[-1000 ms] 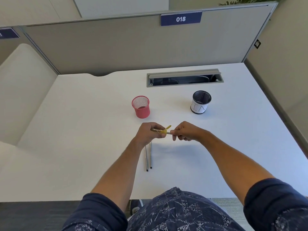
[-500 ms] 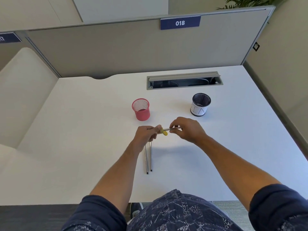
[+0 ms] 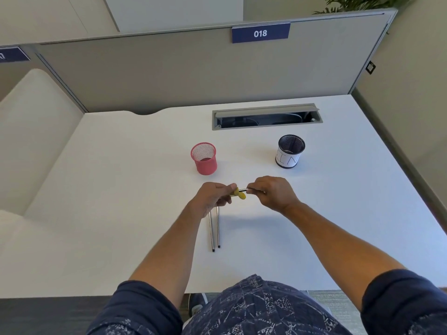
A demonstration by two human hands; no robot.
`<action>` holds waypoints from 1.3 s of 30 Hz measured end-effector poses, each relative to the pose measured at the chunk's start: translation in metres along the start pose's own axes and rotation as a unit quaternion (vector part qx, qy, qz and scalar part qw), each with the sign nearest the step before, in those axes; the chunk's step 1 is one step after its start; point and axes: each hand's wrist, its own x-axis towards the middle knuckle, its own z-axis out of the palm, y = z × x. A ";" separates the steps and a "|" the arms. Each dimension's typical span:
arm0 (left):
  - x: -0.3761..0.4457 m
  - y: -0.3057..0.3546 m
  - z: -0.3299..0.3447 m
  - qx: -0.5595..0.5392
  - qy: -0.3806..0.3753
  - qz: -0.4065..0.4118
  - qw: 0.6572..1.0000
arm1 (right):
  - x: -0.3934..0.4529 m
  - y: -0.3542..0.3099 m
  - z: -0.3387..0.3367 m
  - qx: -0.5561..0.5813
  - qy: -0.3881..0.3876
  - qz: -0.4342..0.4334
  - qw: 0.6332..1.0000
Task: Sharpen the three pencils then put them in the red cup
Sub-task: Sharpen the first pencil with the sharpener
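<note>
My left hand (image 3: pixel 212 195) pinches a small yellow sharpener (image 3: pixel 238 193) above the white desk. My right hand (image 3: pixel 272 193) grips a dark pencil (image 3: pixel 245 189) whose tip goes into the sharpener; most of its shaft is hidden in my fingers. Two more dark pencils (image 3: pixel 215 229) lie side by side on the desk under my left wrist, pointing toward me. The red mesh cup (image 3: pixel 204 159) stands upright beyond my left hand, with nothing visible inside.
A black mesh cup with a white label (image 3: pixel 289 152) stands to the right of the red one. A grey cable slot (image 3: pixel 266 116) is sunk into the white desk (image 3: pixel 121 189) near the back partition. The desk's front edge is near my lap.
My hands stayed together at the sharpener. The right hand has turned the pencil and shifted slightly, and the sharpener's angle has changed. The two lying pencils have not moved.
</note>
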 end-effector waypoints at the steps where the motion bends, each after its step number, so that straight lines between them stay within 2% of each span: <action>1: 0.000 -0.001 -0.001 0.014 0.001 0.008 1.000 | 0.000 -0.001 -0.001 0.005 -0.022 0.022 1.000; 3: 0.000 -0.001 -0.001 0.040 0.001 0.019 0.999 | 0.002 -0.004 -0.003 0.033 -0.096 0.095 0.990; 5: 0.000 -0.002 0.000 0.053 0.001 0.029 0.998 | 0.007 -0.005 -0.006 0.090 -0.177 0.191 0.961; 7: -0.001 -0.004 0.001 0.064 0.004 0.037 0.997 | 0.011 -0.005 -0.010 0.148 -0.223 0.242 0.933; 13: -0.004 -0.004 0.006 0.047 0.013 0.082 0.995 | 0.017 -0.004 -0.021 0.260 -0.291 0.280 0.877; 16: -0.005 0.000 0.006 0.053 0.008 0.092 0.994 | 0.017 -0.002 -0.023 0.330 -0.342 0.317 0.821; 18: -0.005 0.000 0.007 0.053 0.006 0.095 0.994 | 0.017 0.000 -0.023 0.347 -0.357 0.324 0.805; 22: -0.006 -0.002 0.011 0.062 0.028 0.089 0.994 | 0.019 0.000 -0.027 0.332 -0.317 0.292 0.839; 24: -0.006 -0.004 0.011 0.048 0.035 0.067 0.996 | 0.019 0.000 -0.027 0.300 -0.287 0.251 0.875; 28: -0.006 -0.006 0.010 0.010 0.054 0.033 0.998 | 0.014 -0.002 -0.019 0.132 -0.168 0.183 0.960; 30: -0.004 -0.006 0.009 -0.010 0.069 0.016 0.997 | 0.008 -0.002 -0.010 0.073 -0.100 0.118 0.985; 36: -0.003 -0.003 0.009 -0.070 0.046 -0.046 0.995 | -0.006 0.003 0.004 0.011 0.020 -0.039 0.999; 39: -0.002 -0.007 0.008 -0.074 0.020 -0.047 0.996 | -0.005 0.005 0.008 -0.020 0.041 -0.053 0.998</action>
